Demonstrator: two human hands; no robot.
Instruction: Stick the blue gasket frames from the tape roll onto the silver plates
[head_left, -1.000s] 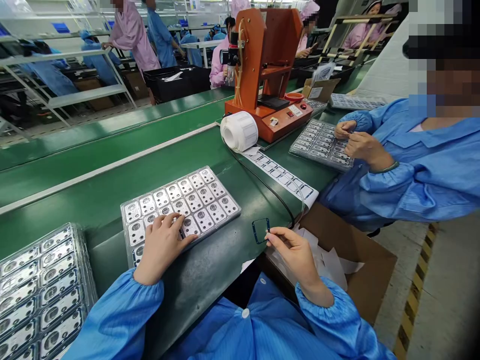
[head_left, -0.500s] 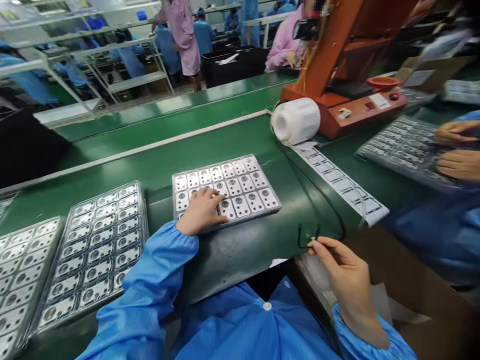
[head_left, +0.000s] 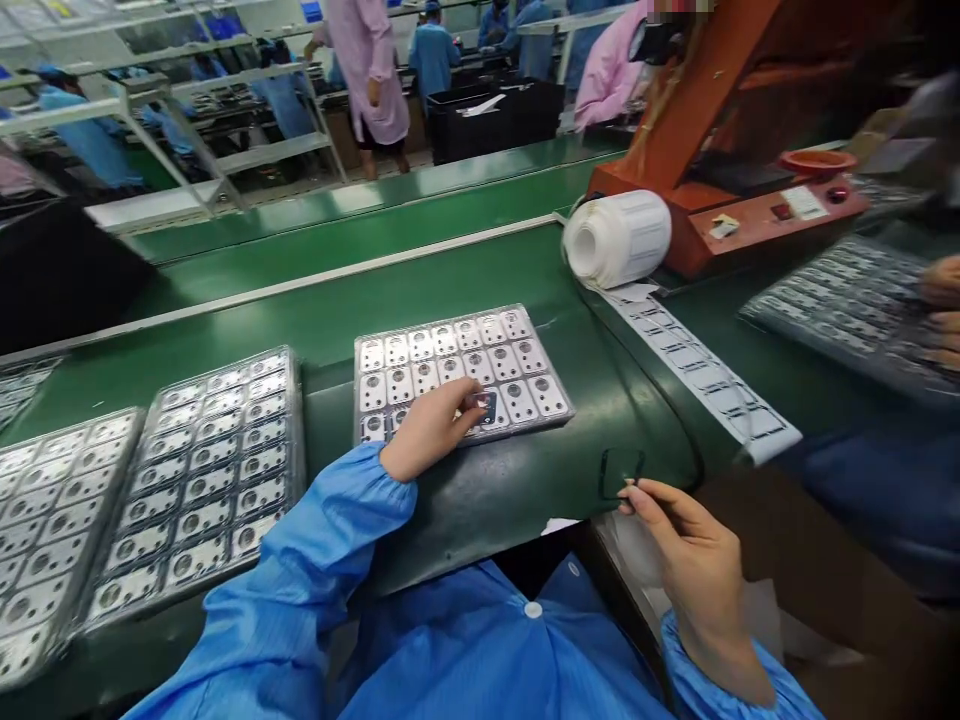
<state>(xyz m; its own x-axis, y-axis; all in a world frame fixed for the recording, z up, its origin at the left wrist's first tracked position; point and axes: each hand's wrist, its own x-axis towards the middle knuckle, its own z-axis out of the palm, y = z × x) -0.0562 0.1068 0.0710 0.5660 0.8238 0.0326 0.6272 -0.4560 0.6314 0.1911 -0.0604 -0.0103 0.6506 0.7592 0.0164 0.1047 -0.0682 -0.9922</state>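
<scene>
In front of me lies a clear tray [head_left: 559, 420] with rows of small silver rectangular plates [head_left: 517, 400], each with a round mark and dark holes. My left hand [head_left: 439, 425] reaches over its front row, thumb and forefinger closed on the edge of one plate [head_left: 489, 406], which looks darker than its neighbours and seems tilted. My right hand [head_left: 686, 560] is off to the right, above the table's front edge. Its fingertips pinch a thin black rectangular adhesive frame [head_left: 604, 475], held upright and apart from the tray.
Two more filled trays [head_left: 199, 470] [head_left: 52, 540] lie at left. A white roll [head_left: 619, 240] feeds a strip of black-outlined frames [head_left: 697, 370] across the green table [head_left: 420, 275]. An orange machine [head_left: 750, 210] stands behind. At right, a co-worker's hands [head_left: 945, 310] touch another tray [head_left: 847, 300].
My left hand has moved right along the front row and now pinches a plate there. My right hand still holds the frame, which has turned slightly. The view has shifted a little.
</scene>
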